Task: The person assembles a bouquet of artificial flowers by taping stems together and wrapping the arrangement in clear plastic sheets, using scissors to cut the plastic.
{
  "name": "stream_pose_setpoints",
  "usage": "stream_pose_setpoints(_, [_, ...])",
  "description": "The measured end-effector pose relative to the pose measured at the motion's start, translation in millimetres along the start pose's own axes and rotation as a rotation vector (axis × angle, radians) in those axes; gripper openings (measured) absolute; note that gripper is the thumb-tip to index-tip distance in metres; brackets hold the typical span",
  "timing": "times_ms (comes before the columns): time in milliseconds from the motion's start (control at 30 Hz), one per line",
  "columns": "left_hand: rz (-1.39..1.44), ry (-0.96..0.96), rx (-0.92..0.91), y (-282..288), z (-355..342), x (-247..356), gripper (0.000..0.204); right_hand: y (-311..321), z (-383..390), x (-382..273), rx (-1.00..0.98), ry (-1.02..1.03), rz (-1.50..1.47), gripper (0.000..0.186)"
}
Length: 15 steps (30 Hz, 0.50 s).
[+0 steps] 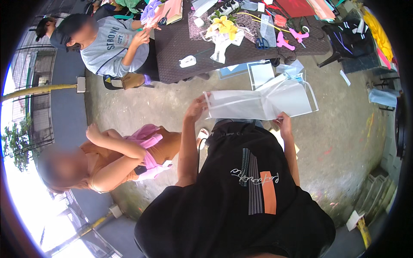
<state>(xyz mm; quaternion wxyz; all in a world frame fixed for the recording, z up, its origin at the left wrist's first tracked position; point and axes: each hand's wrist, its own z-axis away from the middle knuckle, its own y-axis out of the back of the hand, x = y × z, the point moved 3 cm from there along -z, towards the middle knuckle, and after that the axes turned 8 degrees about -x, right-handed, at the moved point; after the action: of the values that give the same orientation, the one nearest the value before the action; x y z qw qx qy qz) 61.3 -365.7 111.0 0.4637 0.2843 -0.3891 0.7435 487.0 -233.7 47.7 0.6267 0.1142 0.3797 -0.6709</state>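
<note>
Item under inspection: a broad, translucent white sheet with opaque white borders (234,103), of film or thin paper; whether it is one layer or several cannot be told from where I stand. It is held in the air in front of the wearer's black printed T-shirt (223,172), above the grey concrete floor (348,142) and short of the dark brown, pattern-covered tabletop (176,49).

Hands: the left hand (197,107) pinches the sheet's left edge, fingers at the border. The right hand (283,123) appears to pinch the near edge, right of the middle, fingertips close together; the thumb's exact placing cannot be made out.

Condition: creases fan out from a gathered line between the two halves. The left part hangs fairly flat; the right part spreads wider.

Handling, in my judgement: very light, limp across its width, somewhat springy at the folds. The surface looks smooth and probably slips if held loosely. It should crease readily and could tear under a sharp pull. The sound places to hold are the bordered edges, with a light pinch, plus the gathered line, where the bunched material offers more to grip. Gripping the flat panels would likely mark them.

Nearby: two pink glue guns (284,41) and dark blue-handled scissors (260,43) lie on the tabletop, apart from the sheet.
</note>
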Motion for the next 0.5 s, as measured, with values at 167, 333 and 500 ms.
stream_pose_setpoints(167, [0.016,-0.060,-0.007,-6.9,-3.6,13.3,0.064,2.0,-0.4,0.3,-0.019,0.004,0.012,0.015])
stream_pose_setpoints(333, [-0.019,-0.044,0.110,-1.2,-4.7,16.3,0.056,-7.1,0.8,-2.0,-0.033,0.015,0.028,0.015])
stream_pose_setpoints(500, [-0.009,-0.068,0.192,-4.0,-6.9,21.8,0.052,-11.3,-0.9,-7.8,-0.015,0.020,0.065,0.017])
